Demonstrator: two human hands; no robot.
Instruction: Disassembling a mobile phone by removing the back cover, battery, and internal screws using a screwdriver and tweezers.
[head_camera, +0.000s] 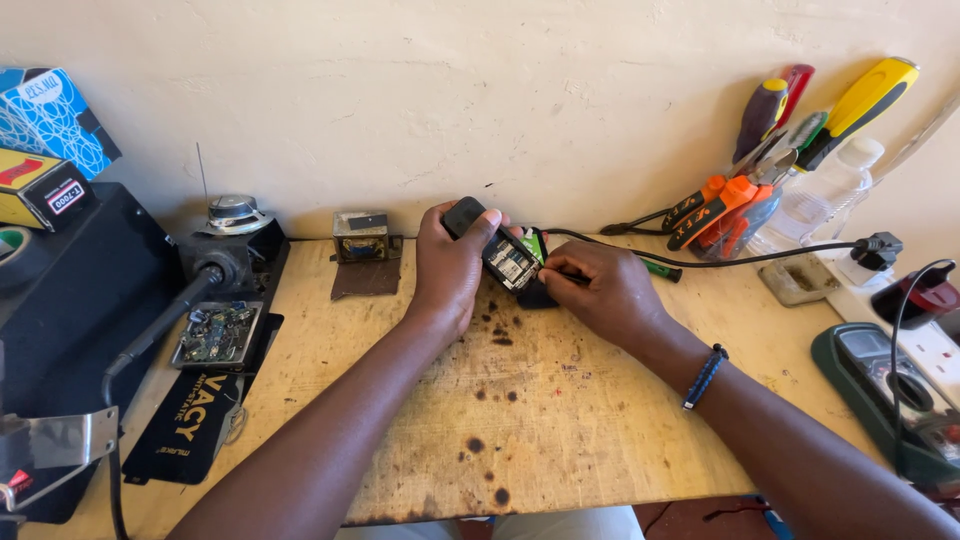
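Head view: both hands meet at the far middle of the wooden bench (540, 400), close to the wall
Left grip: left hand (450, 265) wraps a small black device (500, 250) with its back open; thumb pressed across the top end; circuit board showing
Right grip: right hand (600, 290) pinches a thin tool against the device; its tip is hidden by the fingers; a green-handled screwdriver (660, 270) lies just right of the hand
Device place: lifted just above the bench, tilted, between the two hands; a dark loose piece lies under it
Slip risk: the tool could skid off the board, as I judge it, if pressed at a slant; the thumb lies near its path
Drop risk: any small part freed from the open back could roll away; scorch marks and dark spots on the wood would hide it
Cable risk: black cable (760, 258) runs just behind the right wrist to a plug at the far right; a drawn-back elbow could snag it
Blue box: far left, tilted, blue with white scribble pattern (50, 115)
Yellow box: just below it, yellow and black with a red patch (40, 190)
Black card: near left, flat, dark with pale lettering (190, 425)
Bottle: far right, clear plastic, white cap (825, 195)
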